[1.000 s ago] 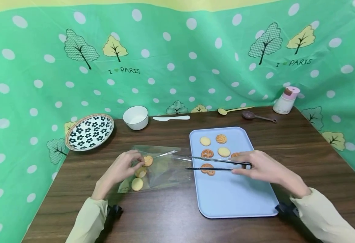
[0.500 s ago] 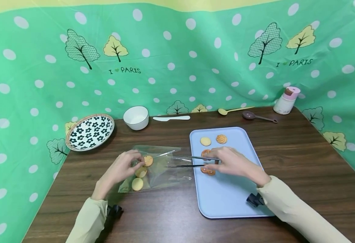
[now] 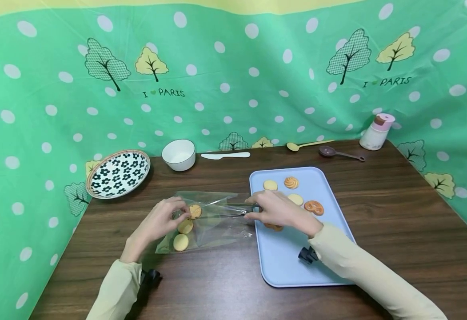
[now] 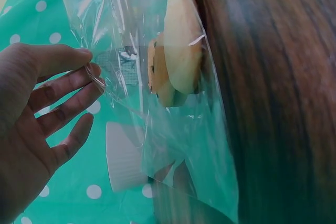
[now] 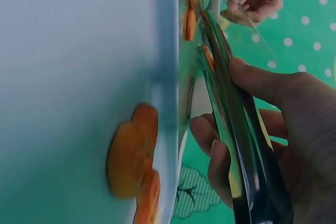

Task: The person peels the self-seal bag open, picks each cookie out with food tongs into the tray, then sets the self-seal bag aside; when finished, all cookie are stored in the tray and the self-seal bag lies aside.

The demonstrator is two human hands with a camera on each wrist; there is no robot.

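Observation:
My left hand (image 3: 157,222) pinches the edge of a clear plastic bag (image 3: 215,235) lying on the table. Three round cookies (image 3: 180,242) show in a row near its left end; in the left wrist view one pale cookie (image 4: 182,45) overlaps another through the film. With my right hand (image 3: 283,209) I grip a pair of metal tongs (image 5: 247,150) from over the tray's left edge. The tongs point left, their arms a little apart, reaching into the bag, with the tips close to the topmost cookie (image 3: 195,211).
A blue tray (image 3: 297,266) holds several cookies, among them a pretzel-shaped cookie (image 3: 314,207). Behind stand a flowered plate (image 3: 118,174), a white bowl (image 3: 178,155), a white knife (image 3: 225,155), a yellow spoon (image 3: 293,146), a brown measuring spoon (image 3: 328,152) and a pink-topped shaker (image 3: 377,132).
My right hand has moved left across the tray, carrying the tongs from the bag's right end deep into it. The tongs' arms have come closer together. My left hand has stayed in place.

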